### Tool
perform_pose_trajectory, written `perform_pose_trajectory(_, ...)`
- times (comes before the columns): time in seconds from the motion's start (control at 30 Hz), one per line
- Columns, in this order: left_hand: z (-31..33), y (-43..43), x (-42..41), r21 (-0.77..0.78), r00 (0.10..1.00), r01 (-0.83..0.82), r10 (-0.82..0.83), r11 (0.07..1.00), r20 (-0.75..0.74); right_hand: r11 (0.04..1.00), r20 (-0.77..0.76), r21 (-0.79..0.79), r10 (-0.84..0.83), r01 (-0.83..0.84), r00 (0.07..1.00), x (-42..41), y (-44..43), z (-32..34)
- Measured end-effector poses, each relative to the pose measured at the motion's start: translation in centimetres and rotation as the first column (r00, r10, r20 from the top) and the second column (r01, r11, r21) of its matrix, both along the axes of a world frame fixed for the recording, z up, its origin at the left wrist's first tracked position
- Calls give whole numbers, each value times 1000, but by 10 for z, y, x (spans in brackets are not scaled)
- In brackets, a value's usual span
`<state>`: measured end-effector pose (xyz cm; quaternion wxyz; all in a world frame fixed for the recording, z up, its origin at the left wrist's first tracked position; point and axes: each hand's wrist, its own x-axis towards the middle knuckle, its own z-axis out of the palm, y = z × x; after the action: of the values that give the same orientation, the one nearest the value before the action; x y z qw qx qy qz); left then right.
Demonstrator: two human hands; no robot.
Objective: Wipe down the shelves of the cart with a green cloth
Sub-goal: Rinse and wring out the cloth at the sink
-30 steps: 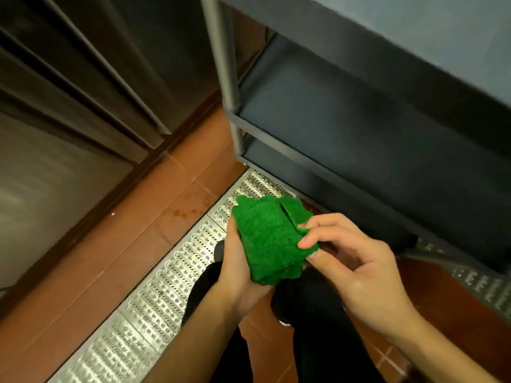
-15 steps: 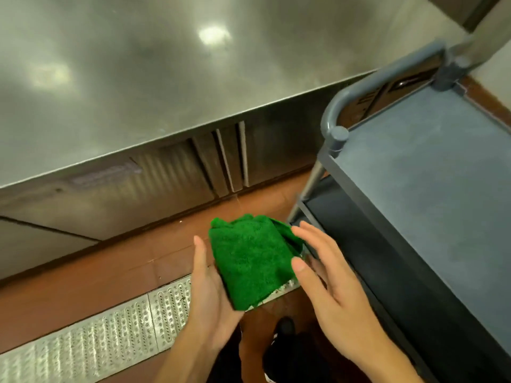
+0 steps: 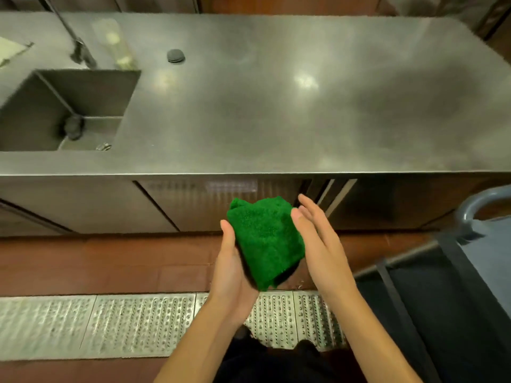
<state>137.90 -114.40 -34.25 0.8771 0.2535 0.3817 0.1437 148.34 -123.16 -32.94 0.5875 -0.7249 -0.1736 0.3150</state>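
Observation:
A folded green cloth (image 3: 265, 239) sits between my two hands in front of me, at about waist height. My left hand (image 3: 232, 272) holds it from below, thumb up along its left edge and fingers hidden under it. Flat against the cloth's right side lies my right hand (image 3: 320, 244), its fingers straight. The grey cart (image 3: 470, 211) stands at the right edge of the view, to the right of my hands; its curved handle, part of the top shelf (image 3: 495, 244) and a darker lower shelf (image 3: 431, 299) show.
A long steel counter (image 3: 276, 106) runs across ahead, with a sink (image 3: 63, 111) and tap at its left end and cabinet doors below. A perforated metal drain grate (image 3: 110, 322) crosses the red tiled floor under my arms.
My view swung up and left from the cart's lower shelves to the counter. My right hand's fingers let go of the cloth's edge and straightened against its side; the left hand kept the cloth.

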Motion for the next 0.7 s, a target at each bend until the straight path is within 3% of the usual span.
perform_pose_trajectory(0.17,16,73,-48,44,991,-134,134,990,7,984,-105,27,178,-176,978,-33,93,5)
perform_pose_trajectory(0.4,22,180,-87,162,956,-279,289,947,-46,909,-322,246,405,-338,856,-72,215,10)
perform_pose_trajectory(0.7,28,372,-99,405,840,-406,509,819,-189,863,-246,372,446,-341,861,-99,424,10)
